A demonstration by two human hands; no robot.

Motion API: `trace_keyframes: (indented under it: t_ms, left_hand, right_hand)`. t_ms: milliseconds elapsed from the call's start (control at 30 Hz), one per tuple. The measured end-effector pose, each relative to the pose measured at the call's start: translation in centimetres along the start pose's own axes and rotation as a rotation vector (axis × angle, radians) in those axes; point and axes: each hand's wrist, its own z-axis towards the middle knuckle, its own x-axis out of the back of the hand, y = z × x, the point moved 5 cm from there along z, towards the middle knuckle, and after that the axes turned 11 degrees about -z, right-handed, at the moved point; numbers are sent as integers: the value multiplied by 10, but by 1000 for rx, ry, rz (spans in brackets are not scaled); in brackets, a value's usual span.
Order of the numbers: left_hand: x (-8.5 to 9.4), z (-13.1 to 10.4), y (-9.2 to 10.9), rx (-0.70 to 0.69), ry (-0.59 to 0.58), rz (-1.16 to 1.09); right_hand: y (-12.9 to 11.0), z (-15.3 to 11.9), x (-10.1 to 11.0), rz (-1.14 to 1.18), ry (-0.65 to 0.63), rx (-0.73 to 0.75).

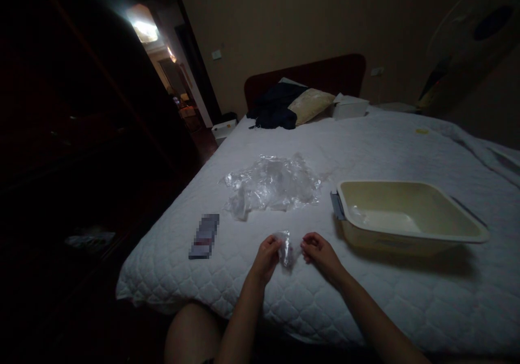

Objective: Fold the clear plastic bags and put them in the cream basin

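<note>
Over the near part of a white quilted bed, my left hand (268,255) pinches a small clear plastic bag (286,251), which hangs to the right of its fingers. My right hand (319,253) is just right of the bag, its fingers curled and pressed together; whether they grip the bag's thin edge is too faint to make out. Beyond both hands lies a spread of crinkled clear plastic bags (276,182). A pale yellow basin (414,239) with grey handles stands to the right, its visible inside bare.
A blurred dark phone-like object (204,236) lies left of my hands on the bed (426,310). Dark clothing (278,104), a pillow (312,105) and a white box (350,106) are by the headboard. A fan (479,33) stands at the right.
</note>
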Motion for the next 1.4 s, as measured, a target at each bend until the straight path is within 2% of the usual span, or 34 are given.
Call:
trace_keyframes:
  t_ms: [133, 333, 500, 567, 667, 767, 867, 1100, 1300, 1400]
  left_hand:
    - [-2, -1, 1, 0, -23, -9]
    - [4, 0, 0, -18, 14, -10]
    - [8, 2, -2, -24, 26, -17]
    - [8, 2, -2, -18, 25, -13]
    - [8, 2, -2, -21, 40, -9]
    - [9, 2, -3, -32, 46, -13]
    - [7, 2, -4, -37, 26, -5]
    - [6, 3, -5, -52, 36, 28]
    - [13, 4, -7, -17, 70, 5]
    - [12, 3, -6, -27, 46, -7]
  right_hand:
    - [1, 1, -2, -84, 31, -17]
    - [1, 2, -6, -163, 53, -28]
    - [-8, -4, 6, -253, 299, 88]
    - [-16, -8, 6, -338, 345, 160]
    - [-26, -12, -1, -397, 291, 212]
    - [-29, -11, -10, -386, 180, 177]
    - [-28, -7, -15, -358, 96, 157]
    - [-19, 0, -21, -287, 8, 84]
    - [-10, 3, -19, -169, -2, 22]
    - [-6, 3, -15, -87, 36, -14]
